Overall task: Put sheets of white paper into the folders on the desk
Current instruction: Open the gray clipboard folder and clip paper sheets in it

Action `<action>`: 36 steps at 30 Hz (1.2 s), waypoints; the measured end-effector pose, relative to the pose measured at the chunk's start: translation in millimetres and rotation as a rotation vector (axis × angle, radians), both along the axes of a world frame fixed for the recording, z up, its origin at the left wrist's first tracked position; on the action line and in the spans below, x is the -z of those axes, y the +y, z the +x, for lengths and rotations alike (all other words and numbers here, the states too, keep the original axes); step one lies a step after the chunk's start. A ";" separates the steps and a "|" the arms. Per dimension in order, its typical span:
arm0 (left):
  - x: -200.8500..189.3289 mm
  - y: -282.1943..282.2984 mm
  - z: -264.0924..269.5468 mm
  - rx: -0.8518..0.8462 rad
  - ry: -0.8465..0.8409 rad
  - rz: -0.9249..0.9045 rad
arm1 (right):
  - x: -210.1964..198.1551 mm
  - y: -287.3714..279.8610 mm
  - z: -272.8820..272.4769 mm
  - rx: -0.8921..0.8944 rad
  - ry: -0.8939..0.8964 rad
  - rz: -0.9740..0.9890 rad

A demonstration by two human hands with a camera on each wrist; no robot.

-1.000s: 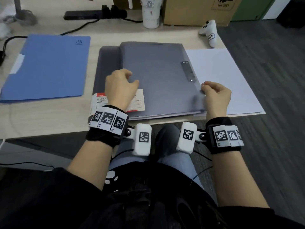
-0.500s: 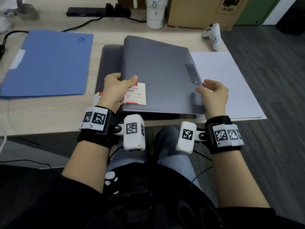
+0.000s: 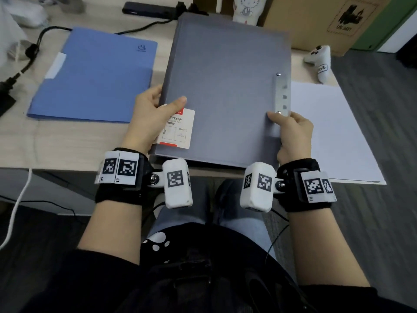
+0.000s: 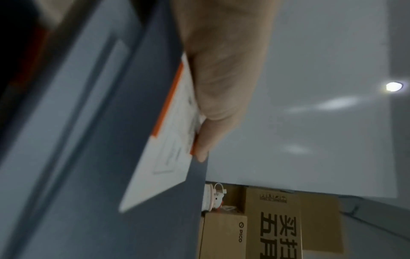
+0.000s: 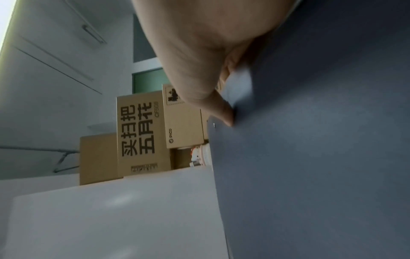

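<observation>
We hold the grey folder (image 3: pixel 225 86) tilted up above the desk (image 3: pixel 67 141): left hand (image 3: pixel 149 116) clamped on its left edge, right hand (image 3: pixel 293 134) pinching by the metal clip (image 3: pixel 282 93). White paper (image 3: pixel 334 132) lies just right. Keep both grips firm and level, set it flat, then open.

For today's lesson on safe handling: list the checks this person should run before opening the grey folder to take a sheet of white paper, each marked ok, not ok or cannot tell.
1. Left hand grips the grey folder at its left edge, thumb on the label: ok.
2. Right hand grips the right edge beside the metal clip strip: ok.
3. Folder lying flat on the desk: not ok, it is lifted and tilted.
4. White paper within reach at the right: ok.
5. Folder already open: not ok, closed.
6. Blue folder clear of the grey one: ok.
7. Paper already inside the grey folder: cannot tell.
</observation>
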State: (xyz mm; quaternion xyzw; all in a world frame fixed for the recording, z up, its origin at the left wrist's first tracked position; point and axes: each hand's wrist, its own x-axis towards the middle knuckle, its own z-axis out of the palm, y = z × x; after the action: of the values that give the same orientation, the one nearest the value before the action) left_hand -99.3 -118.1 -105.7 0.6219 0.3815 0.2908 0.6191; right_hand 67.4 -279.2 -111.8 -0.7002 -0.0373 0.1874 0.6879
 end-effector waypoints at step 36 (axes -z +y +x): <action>14.8 193.4 -115.6 -0.503 0.292 0.147 | 20.9 249.8 -107.7 -0.348 -0.017 -0.104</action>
State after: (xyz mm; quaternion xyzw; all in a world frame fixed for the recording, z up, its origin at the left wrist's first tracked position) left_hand -214.9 75.3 -120.5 0.5863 0.5863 0.3694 0.4197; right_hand -40.3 -29.4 -132.8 -0.7194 -0.1539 0.2993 0.6076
